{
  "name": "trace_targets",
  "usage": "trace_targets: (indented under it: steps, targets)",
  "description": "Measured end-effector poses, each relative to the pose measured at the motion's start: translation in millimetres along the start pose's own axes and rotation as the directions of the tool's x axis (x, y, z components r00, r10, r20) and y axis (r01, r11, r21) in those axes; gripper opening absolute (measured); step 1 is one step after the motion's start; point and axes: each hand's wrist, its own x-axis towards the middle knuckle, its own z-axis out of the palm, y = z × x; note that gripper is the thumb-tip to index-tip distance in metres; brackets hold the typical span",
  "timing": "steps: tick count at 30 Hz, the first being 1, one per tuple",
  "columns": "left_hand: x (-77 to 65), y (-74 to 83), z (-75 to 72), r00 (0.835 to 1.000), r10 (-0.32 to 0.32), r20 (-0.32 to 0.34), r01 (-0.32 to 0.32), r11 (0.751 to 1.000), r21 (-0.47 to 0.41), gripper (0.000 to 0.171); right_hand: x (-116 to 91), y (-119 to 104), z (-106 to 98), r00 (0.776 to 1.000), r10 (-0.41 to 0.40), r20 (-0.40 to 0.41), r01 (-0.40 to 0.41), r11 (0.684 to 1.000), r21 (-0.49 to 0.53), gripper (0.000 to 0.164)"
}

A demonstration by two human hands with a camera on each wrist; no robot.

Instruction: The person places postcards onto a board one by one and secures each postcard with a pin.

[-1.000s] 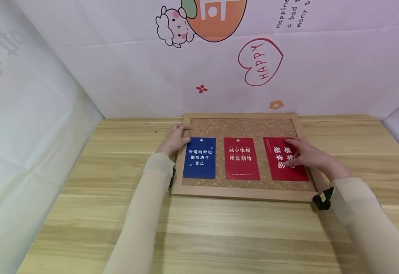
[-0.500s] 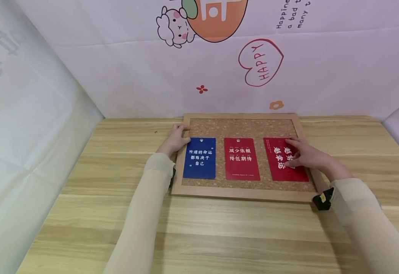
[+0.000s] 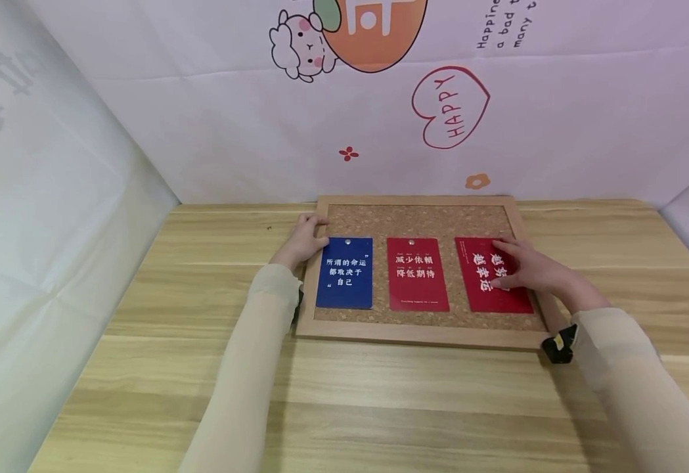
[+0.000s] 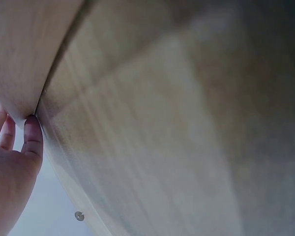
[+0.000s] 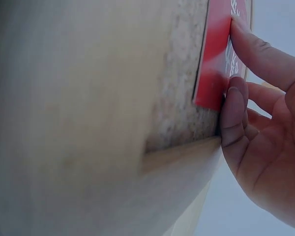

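Note:
A wood-framed corkboard point(image 3: 421, 219) lies flat on the table and bears three cards. My left hand point(image 3: 303, 243) grips the board's left frame, its thumb beside a blue card point(image 3: 345, 282); the left wrist view shows thumb and fingers at the frame edge. A red card point(image 3: 418, 289) is in the middle. The blue card and this one each have a silver pushpin at the top. My right hand point(image 3: 539, 269) rests on the right-hand red card point(image 3: 480, 263), forefinger near its top and thumb lower on its face. That card lies slightly tilted, its text sideways, and no pin shows.
The wooden table point(image 3: 379, 407) spreads in front of the board and to both sides. A white printed cloth point(image 3: 249, 138) hangs behind the board, and white cloth also stands at the left. A black wrist strap point(image 3: 559, 345) sits by the board's lower right corner.

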Motion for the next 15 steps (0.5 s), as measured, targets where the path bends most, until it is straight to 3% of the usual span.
trace_targets:
  steps: [15]
  targets:
    - [-0.4,0.5,-0.4,1.000,-0.006,-0.001,0.006,1.000,-0.006,0.045,0.0,3.3,0.5,1.000,-0.012,0.003,0.012,1.000,-0.001,0.092]
